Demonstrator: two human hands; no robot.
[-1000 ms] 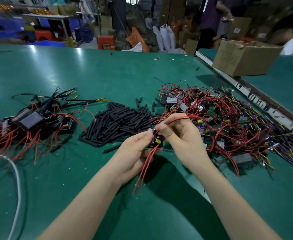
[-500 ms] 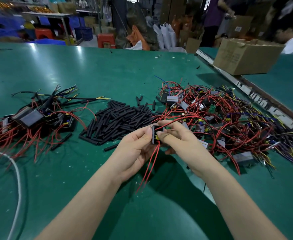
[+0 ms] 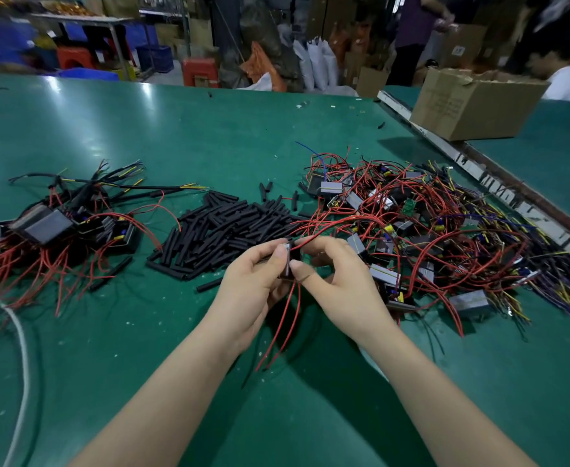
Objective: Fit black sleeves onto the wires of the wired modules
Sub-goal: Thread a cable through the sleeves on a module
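My left hand [image 3: 255,286] and my right hand [image 3: 340,281] both pinch one small black module [image 3: 289,261] above the green table [image 3: 209,129]. Its red wires [image 3: 285,320] hang down between my wrists, and more red wire runs from it into the tangled heap of unsleeved modules [image 3: 428,230] on the right. A heap of loose black sleeves [image 3: 219,230] lies just beyond my hands. On the left sits a heap of modules with black-sleeved wires [image 3: 58,224].
A cardboard box [image 3: 472,102] stands at the back right beyond a metal rail [image 3: 499,187]. A white cable [image 3: 21,348] curves along the left edge. People stand and sit beyond the table at the back right.
The module has turned in my fingers, its yellow part no longer showing. Both hands have moved slightly up and away from me, still pinching it.
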